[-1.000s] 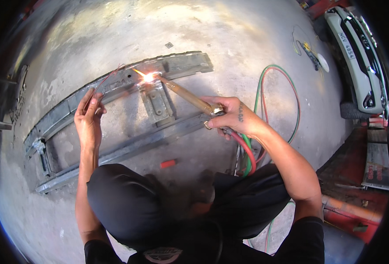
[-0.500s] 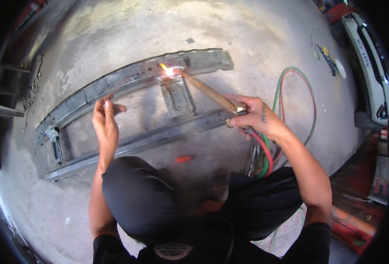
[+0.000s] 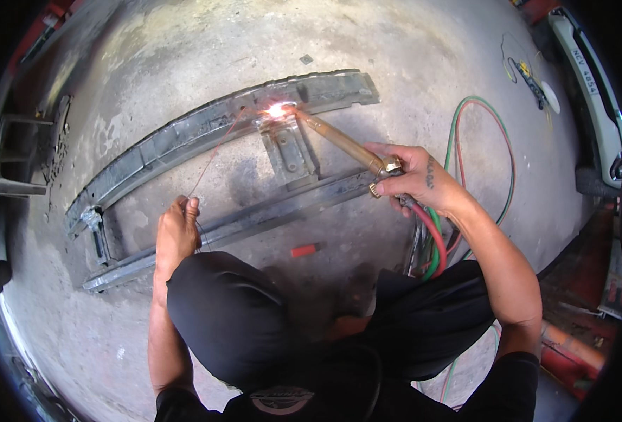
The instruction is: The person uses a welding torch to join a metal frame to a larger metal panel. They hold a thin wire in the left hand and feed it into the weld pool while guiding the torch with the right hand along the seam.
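Torch (image 3: pixel 342 143): gripped by right fingers (image 3: pixel 395 185) | thin wire (image 3: pixel 214 152): pinched by left fingers (image 3: pixel 193 205) | flame (image 3: pixel 278 110): at curved beam (image 3: pixel 177 136)

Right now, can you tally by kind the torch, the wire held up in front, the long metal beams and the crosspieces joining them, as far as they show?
Torch: 1
Thin wire from the left hand: 1
Long metal beams: 2
Crosspieces: 2
Total: 6

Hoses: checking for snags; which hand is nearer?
Right. The right hand holds the torch, beside the hoses; the left hand, holding a wire, is well left of them.
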